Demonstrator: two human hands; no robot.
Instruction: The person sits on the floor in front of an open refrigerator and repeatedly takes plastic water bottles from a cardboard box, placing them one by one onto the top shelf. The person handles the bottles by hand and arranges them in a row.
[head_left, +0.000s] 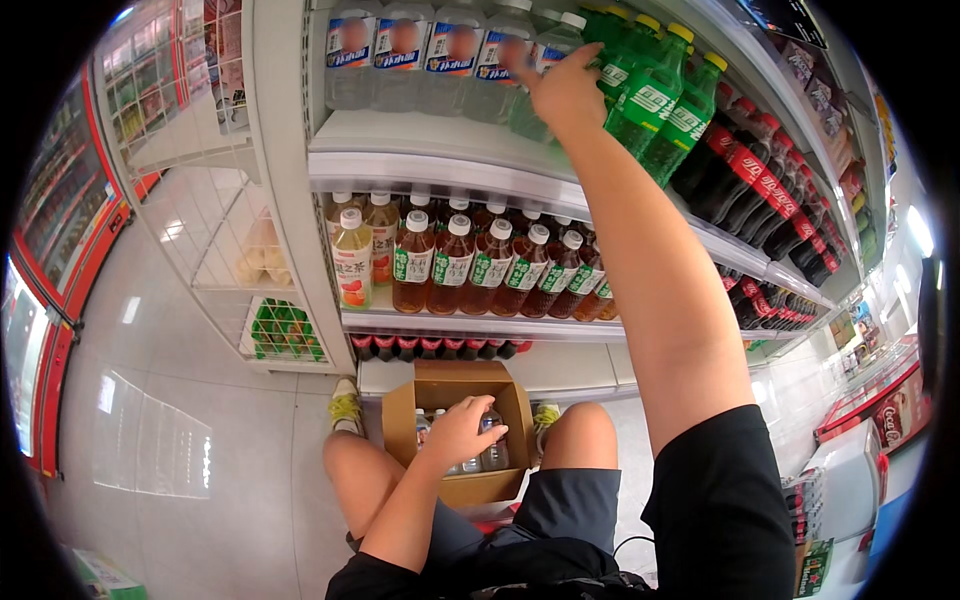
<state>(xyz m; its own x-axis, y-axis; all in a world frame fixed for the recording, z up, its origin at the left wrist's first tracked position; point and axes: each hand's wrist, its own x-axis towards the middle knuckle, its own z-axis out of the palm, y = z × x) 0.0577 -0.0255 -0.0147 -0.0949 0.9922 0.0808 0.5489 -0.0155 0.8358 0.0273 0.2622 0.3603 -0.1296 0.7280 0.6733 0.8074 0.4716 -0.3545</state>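
Observation:
My right hand (571, 96) reaches to the upper shelf, thumb and index finger spread around a clear plastic bottle (561, 39) with a white cap; the hand hides part of its label. Left of it stands a row of matching clear bottles (459, 79), and to its right are green soda bottles (649, 101) with yellow caps. Low between my knees, my left hand (459, 435) is inside an open cardboard box (450, 491). Its fingers and thumb curve about the top of another clear bottle (493, 454). More clear bottles in the box are partly covered by this hand.
On the shelf below are brown tea bottles (491, 259) and a fruit tea bottle (351, 259). Cola bottles (772, 180) fill the right side. A white wire rack (217, 217) adjoins the shelf post (281, 150). Red-framed coolers (71, 247) stand at far left.

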